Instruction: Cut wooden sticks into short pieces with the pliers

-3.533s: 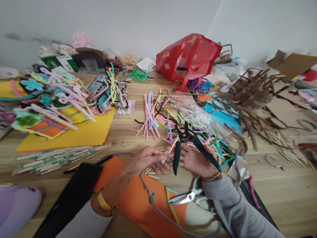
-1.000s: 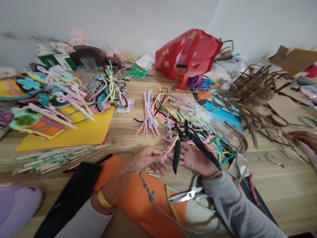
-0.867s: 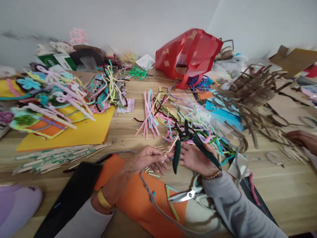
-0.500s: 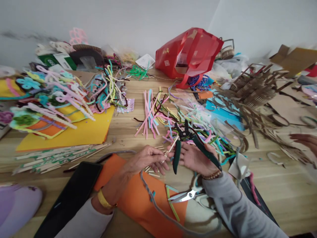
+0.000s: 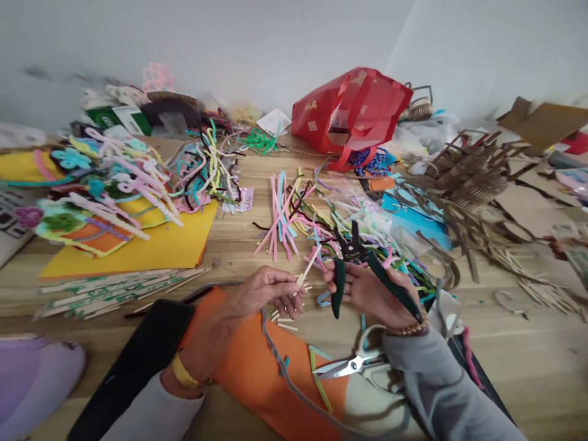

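Observation:
Between thumb and fingers, my left hand (image 5: 264, 293) pinches a thin pale wooden stick (image 5: 307, 269) that slants up to the right. My right hand (image 5: 372, 291), palm up, is around dark green-handled wire strippers (image 5: 353, 248), whose handles are spread and whose black jaws point away from me. The stick's upper end is apart from the strippers. Short cut stick pieces (image 5: 285, 321) lie on the table just under my left hand. Below my hands, scissors (image 5: 353, 365) with pale handles lie with their blades parted over an orange sheet (image 5: 261, 373).
Loose pipe cleaners (image 5: 282, 214) lie in front of my hands. Longer wooden sticks (image 5: 124, 291) and a black phone-like slab (image 5: 138, 361) are at left. A red bag (image 5: 316, 119) stands at the back. Brown woven baskets (image 5: 473, 168) and another person's hand (image 5: 557, 248) are at right.
My two hands have drawn apart, and the stick has come away from the strippers' handle. My right hand with the strippers has shifted right. The other person's hand at right now has a clear packet near it.

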Motion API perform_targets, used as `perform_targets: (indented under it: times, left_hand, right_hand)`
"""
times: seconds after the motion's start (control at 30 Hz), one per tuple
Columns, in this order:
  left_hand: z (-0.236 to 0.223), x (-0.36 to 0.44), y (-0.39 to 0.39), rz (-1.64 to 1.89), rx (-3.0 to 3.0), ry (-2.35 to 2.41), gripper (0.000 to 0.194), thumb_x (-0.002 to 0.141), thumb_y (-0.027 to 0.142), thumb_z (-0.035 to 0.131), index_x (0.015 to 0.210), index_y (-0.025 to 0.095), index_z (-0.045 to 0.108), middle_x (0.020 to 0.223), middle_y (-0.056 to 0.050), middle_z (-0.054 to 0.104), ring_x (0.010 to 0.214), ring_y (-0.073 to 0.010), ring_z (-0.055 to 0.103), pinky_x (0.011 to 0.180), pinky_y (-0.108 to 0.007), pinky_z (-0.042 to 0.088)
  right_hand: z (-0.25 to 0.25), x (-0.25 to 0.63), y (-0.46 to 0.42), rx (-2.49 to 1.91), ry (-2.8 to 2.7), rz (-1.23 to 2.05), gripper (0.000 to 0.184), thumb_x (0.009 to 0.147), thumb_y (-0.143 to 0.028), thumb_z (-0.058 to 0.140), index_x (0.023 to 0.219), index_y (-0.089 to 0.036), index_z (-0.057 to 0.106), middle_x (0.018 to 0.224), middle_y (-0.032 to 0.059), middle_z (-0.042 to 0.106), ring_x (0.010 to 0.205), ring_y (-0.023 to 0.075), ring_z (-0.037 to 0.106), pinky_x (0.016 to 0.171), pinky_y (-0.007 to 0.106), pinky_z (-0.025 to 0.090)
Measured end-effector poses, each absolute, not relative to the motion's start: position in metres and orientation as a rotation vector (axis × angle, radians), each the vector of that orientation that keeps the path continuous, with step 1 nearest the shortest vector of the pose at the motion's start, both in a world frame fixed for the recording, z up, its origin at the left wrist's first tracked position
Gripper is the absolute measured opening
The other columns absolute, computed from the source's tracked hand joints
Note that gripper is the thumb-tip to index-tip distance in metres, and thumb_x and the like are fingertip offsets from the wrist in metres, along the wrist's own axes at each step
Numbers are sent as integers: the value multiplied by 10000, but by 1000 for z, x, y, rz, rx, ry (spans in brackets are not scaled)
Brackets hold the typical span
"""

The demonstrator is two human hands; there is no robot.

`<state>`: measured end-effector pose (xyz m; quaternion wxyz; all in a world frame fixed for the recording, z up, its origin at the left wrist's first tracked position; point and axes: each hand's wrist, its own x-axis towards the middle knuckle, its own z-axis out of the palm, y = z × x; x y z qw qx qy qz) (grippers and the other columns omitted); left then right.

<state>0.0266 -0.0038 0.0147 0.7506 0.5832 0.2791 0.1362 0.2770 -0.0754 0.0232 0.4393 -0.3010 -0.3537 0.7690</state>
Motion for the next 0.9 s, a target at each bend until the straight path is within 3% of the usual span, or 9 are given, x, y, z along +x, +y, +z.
perform_targets:
  times: [0.13,0.23,0.37,0.47,0.6,0.9]
  left_hand:
    - [23,23,-7,368,1299,664,329,834,417,619,710,125,706,680,-61,712,608,-145,651,625,-235,504]
    - [27,20,-11,403,1306,670,319,841,400,607,707,129,708,674,-54,714,597,-146,655,606,-227,501]
    - [26,18,-18,393,1302,638,333,848,417,590,728,131,710,681,-48,715,588,-137,655,601,-216,502]
    - [23,20,-24,343,1242,628,321,829,431,607,739,133,686,671,-43,710,574,-134,655,570,-209,498]
    - [19,25,-31,224,1145,582,321,812,463,614,791,145,654,679,-42,709,553,-133,659,508,-195,471]
    - [11,29,-37,139,1141,544,354,811,484,609,708,146,635,669,-47,684,553,-144,661,470,-196,463]
  right_hand:
    - [47,287,-88,-1108,-1126,1724,666,698,-584,603,1233,-188,572,1230,125,596,1180,343,510,1002,462,400]
    - [69,292,-105,-1433,-1357,1657,534,798,-448,597,1278,-217,559,1286,89,575,1250,322,458,1069,433,343]
    - [85,285,-122,-1705,-1485,1754,733,788,-448,626,1430,-183,393,1335,128,539,1248,326,466,1056,426,375]
    - [84,275,-126,-1757,-1568,1748,806,783,-503,609,1454,-141,348,1353,157,502,1226,337,473,1040,442,387]
    - [75,266,-125,-1702,-1683,1779,696,808,-497,599,1396,-162,435,1150,119,604,1054,313,545,931,448,447]
    - [63,263,-120,-1700,-1682,1844,597,854,-465,580,1375,-198,466,1293,98,542,1217,320,452,1058,466,327]
